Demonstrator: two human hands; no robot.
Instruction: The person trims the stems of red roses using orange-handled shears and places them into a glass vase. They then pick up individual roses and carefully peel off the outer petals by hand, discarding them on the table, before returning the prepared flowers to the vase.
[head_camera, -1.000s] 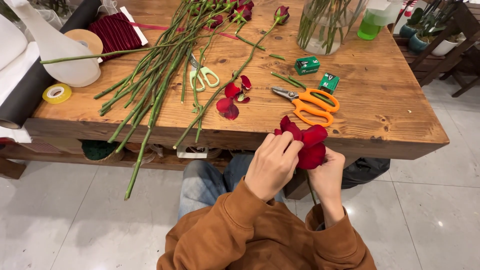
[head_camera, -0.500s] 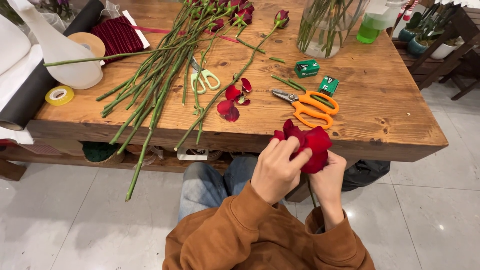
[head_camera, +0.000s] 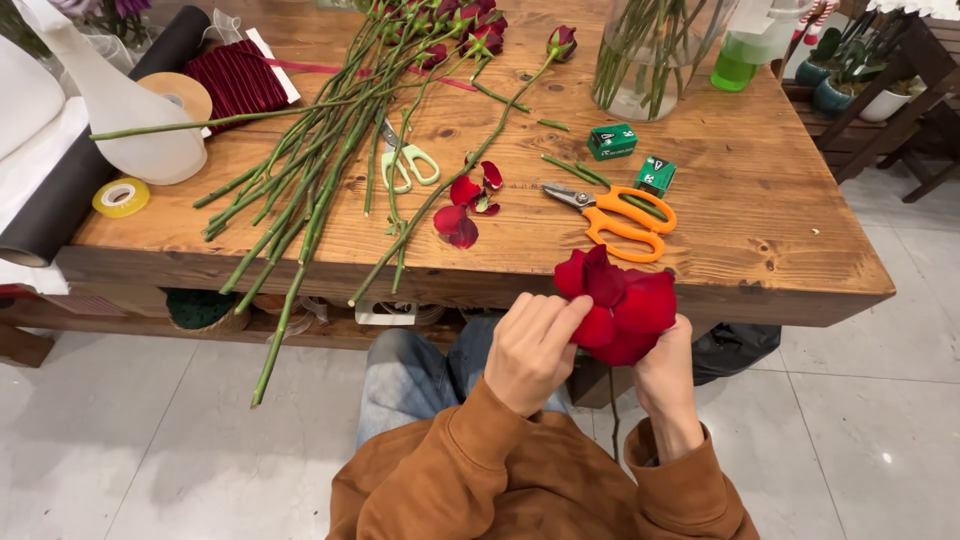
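The red rose (head_camera: 618, 308) sits between the two hands, just in front of the near edge of the wooden table (head_camera: 780, 230); the left hand (head_camera: 535, 345) is at its left side, fingertips pinching one outer petal, while the right hand (head_camera: 665, 375) is closed around the base of the bloom from below and to the right, gripping it where the thin stem drops down past the wrist; so both hands are closed on the same flower, the left on a petal, the right on the head and stem.

The bloom is deep red, its outer petals splayed open and loose, its centre hidden by the petals.

Just beyond the hands lie orange-handled scissors (head_camera: 615, 212); further left of them, loose red petals (head_camera: 465, 205) lie on the wood; beyond the left hand a bundle of long green rose stems (head_camera: 310, 190) runs diagonally across the table, some ends hanging over the near edge, with small green-handled scissors (head_camera: 405, 162) among them.

Far beyond the right hand stands a clear glass vase (head_camera: 650, 60) holding green stems; beside it, a green spray bottle (head_camera: 745, 50); two small green boxes (head_camera: 630, 155) lie nearer; far left of the left hand, a yellow tape roll (head_camera: 120, 197) lies by a white vase (head_camera: 140, 120).
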